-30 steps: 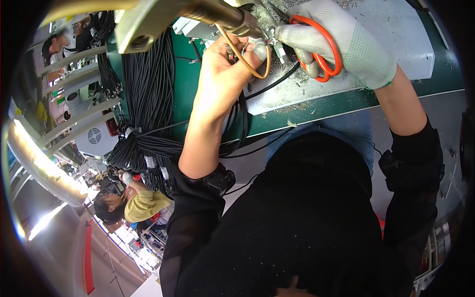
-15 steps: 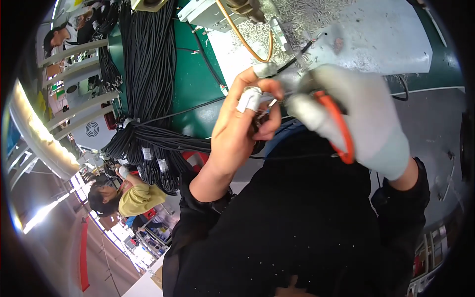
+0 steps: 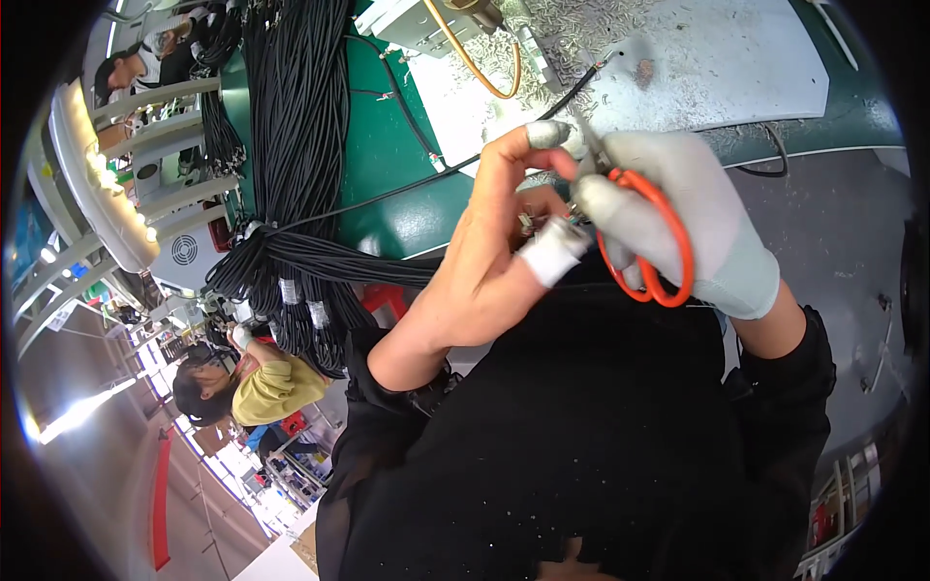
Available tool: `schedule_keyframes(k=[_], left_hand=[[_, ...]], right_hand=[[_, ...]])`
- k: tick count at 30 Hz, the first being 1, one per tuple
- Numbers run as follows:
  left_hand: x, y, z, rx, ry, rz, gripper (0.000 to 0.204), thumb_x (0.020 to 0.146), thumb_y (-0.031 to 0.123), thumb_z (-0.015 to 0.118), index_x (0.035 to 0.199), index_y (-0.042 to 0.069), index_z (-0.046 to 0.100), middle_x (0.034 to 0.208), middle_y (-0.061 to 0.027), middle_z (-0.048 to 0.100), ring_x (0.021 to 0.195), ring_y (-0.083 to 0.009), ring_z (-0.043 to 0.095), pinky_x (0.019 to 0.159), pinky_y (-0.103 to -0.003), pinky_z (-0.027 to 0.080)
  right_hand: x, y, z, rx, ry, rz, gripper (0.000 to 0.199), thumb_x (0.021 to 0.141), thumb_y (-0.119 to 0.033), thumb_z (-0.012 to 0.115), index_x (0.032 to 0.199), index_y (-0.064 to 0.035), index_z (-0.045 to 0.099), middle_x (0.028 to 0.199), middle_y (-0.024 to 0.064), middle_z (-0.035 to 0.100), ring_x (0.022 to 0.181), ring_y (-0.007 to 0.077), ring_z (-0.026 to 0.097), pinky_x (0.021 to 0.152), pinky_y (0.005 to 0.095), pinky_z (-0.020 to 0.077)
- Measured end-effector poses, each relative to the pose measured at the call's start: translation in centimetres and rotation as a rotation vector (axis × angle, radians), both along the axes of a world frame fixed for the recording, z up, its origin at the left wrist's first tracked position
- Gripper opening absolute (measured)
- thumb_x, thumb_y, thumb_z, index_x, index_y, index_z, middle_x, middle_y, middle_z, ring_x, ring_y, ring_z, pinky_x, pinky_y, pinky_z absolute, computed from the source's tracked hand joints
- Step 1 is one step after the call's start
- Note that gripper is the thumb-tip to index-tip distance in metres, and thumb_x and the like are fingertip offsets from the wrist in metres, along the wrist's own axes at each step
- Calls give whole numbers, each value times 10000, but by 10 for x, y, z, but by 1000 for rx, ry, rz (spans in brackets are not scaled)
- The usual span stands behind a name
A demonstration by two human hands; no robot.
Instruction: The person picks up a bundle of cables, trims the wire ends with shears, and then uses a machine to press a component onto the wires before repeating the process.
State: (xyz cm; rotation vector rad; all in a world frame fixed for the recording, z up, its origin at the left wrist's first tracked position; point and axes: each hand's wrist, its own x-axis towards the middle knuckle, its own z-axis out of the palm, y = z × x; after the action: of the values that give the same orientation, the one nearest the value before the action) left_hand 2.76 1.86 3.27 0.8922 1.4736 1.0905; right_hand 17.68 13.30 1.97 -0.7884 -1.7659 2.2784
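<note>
My left hand [image 3: 480, 261] is bare, with white tape around the thumb and a pale cover on the index fingertip. Its fingers are curled around a cable end, where small thin wires [image 3: 575, 219] show at the thumb tip; the fingers hide most of it. Close on the right, my right hand [image 3: 683, 198] wears a light grey glove and grips a pair of scissors [image 3: 681, 247] by their red-orange handles. The scissor blades [image 3: 591, 140] point up and away, beside the left fingertips. Between them the two hands nearly touch at the wires.
Long bundles of black cable [image 3: 295, 126] hang over the green table [image 3: 387, 208] on the left. A white board [image 3: 746, 82] carries many small metal pieces, a black cable end [image 3: 591, 73] and a machine [image 3: 412, 24]. A person in yellow [image 3: 276, 387] works at lower left.
My left hand has turned, bringing its taped thumb right to the wires. The scissors have swung upright, their blades now showing, and my right hand has shifted slightly left.
</note>
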Motion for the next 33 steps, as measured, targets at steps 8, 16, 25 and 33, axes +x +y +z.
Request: schedule_keyframes(k=[8, 16, 25, 33], left_hand=[[2, 5, 5, 148, 226, 42, 277, 800, -85, 610, 1038, 4, 498, 774, 32, 544, 636, -1, 415, 563, -166, 343], [7, 12, 2, 252, 294, 118, 213, 790, -83, 618, 952, 6, 513, 677, 52, 520, 595, 14, 381, 546, -153, 310], [-3, 12, -6, 374, 602, -31, 181, 785, -68, 627, 913, 8, 523, 627, 61, 463, 567, 3, 373, 521, -160, 312], [-3, 13, -12, 227, 322, 110, 166, 797, -38, 651, 887, 13, 521, 639, 60, 475, 592, 2, 401, 530, -155, 336]], right_hand=[[13, -15, 5, 643, -65, -303, 150, 873, -168, 634, 856, -22, 604, 600, 67, 555, 551, 112, 581, 505, 286, 435], [22, -24, -2, 1271, -139, -149, 137, 826, -133, 674, 903, -35, 616, 653, 102, 565, 542, 198, 553, 547, 290, 441], [17, -28, -9, 588, 49, -179, 105, 815, -97, 660, 886, -32, 620, 651, 107, 565, 500, 218, 532, 502, 300, 426], [11, -26, -10, 874, -10, -247, 123, 809, -102, 673, 892, -30, 619, 643, 113, 550, 502, 229, 526, 508, 311, 425]])
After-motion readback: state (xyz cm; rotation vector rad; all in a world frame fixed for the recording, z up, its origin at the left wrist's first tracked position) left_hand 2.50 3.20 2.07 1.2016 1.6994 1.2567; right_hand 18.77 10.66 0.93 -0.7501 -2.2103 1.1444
